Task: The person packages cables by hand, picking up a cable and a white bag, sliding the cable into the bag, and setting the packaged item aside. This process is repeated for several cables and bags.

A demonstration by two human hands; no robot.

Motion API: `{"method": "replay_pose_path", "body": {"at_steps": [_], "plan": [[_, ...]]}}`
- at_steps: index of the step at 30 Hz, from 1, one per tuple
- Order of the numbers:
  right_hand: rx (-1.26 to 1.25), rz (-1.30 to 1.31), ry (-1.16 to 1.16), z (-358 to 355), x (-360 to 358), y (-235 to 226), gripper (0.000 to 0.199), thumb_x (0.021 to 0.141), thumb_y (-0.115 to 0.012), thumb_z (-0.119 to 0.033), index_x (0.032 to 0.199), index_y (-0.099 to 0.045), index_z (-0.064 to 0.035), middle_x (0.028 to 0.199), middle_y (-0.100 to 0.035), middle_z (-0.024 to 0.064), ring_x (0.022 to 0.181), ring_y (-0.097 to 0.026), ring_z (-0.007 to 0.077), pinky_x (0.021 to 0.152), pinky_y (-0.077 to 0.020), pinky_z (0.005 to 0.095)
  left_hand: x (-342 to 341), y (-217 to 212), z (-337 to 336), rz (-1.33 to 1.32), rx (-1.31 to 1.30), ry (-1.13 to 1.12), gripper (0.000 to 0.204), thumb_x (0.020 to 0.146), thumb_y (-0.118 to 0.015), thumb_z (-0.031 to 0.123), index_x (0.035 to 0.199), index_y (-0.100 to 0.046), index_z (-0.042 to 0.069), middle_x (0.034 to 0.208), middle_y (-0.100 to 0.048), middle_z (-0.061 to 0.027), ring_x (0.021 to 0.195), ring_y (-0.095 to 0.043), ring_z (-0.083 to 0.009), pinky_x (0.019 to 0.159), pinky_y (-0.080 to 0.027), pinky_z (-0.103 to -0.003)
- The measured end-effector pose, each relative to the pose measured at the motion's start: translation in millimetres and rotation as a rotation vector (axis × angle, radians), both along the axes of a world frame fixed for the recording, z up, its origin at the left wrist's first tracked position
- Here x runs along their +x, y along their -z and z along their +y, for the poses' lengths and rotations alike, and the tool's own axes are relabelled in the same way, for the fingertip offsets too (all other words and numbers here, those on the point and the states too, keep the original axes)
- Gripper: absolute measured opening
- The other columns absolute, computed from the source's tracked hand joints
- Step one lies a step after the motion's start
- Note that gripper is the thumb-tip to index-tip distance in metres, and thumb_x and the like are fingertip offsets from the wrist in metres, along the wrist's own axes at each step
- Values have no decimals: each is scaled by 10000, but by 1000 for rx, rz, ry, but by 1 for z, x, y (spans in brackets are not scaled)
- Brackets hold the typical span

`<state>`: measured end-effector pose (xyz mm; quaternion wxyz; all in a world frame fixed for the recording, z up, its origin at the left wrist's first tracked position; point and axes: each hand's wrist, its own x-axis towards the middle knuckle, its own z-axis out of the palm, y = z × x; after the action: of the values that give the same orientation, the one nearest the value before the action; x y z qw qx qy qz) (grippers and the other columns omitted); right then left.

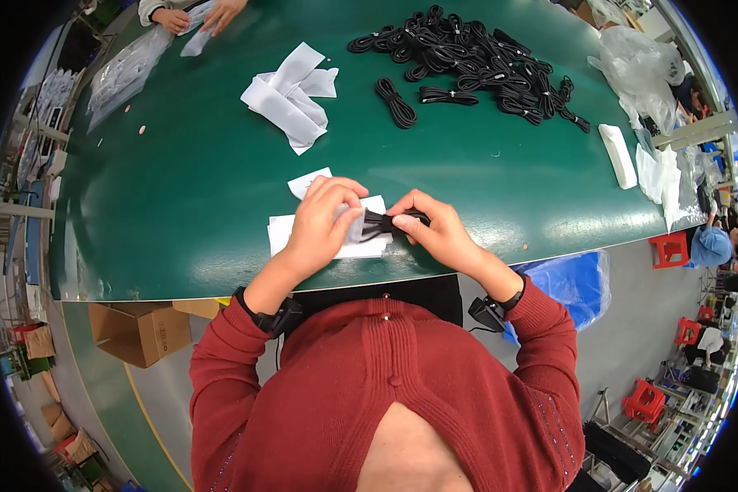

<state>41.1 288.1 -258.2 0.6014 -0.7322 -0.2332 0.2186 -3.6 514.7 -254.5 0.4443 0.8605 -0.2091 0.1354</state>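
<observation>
Centrally, near the front edge of a green table (189,189): left hand (324,225) closed around a small clear plastic bag (354,223), fingers curled over its top; right hand (435,230) pinched shut on one end of a coiled black cable bundle (383,222), thumb and forefinger gripping, the other end reaching into the bag's mouth. Both hands meeting over a short stack of white flat bags (291,234) lying on the table just beneath them. Farther back, a loose heap of white bags (291,98); beyond it to the right, a big pile of black cable bundles (476,66), with one separate bundle (395,102) lying just left of the pile. At the right rim, a white block (617,154) and crumpled clear plastic (644,70). At the far left corner, another person's hands (197,15) resting on clear bags (127,70). Dark bands on both wrists, red sleeves below. Under the table edge, a cardboard box (139,332) at left and a blue bag (570,283) at right.
</observation>
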Motion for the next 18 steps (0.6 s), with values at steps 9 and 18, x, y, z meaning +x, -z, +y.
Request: {"method": "replay_pose_path", "body": {"at_steps": [9, 18], "plan": [[-46, -441, 222, -5, 4, -18, 205, 797, -778, -80, 896, -613, -9, 894, -639, 71, 759, -620, 158, 654, -483, 267, 3, 4, 9, 38, -70, -64, 94, 826, -662, 20, 872, -586, 51, 1094, -625, -55, 970, -550, -216, 756, -450, -310], [-576, -784, 138, -34, 25, -45, 381, 743, -807, -142, 1031, -600, -2, 809, -562, 83, 699, -580, 264, 625, -485, 356, -3, 10, 1, 108, -128, -156, 110, 811, -698, 22, 868, -605, 37, 1036, -602, -71, 965, -560, -250, 774, -466, -329]]}}
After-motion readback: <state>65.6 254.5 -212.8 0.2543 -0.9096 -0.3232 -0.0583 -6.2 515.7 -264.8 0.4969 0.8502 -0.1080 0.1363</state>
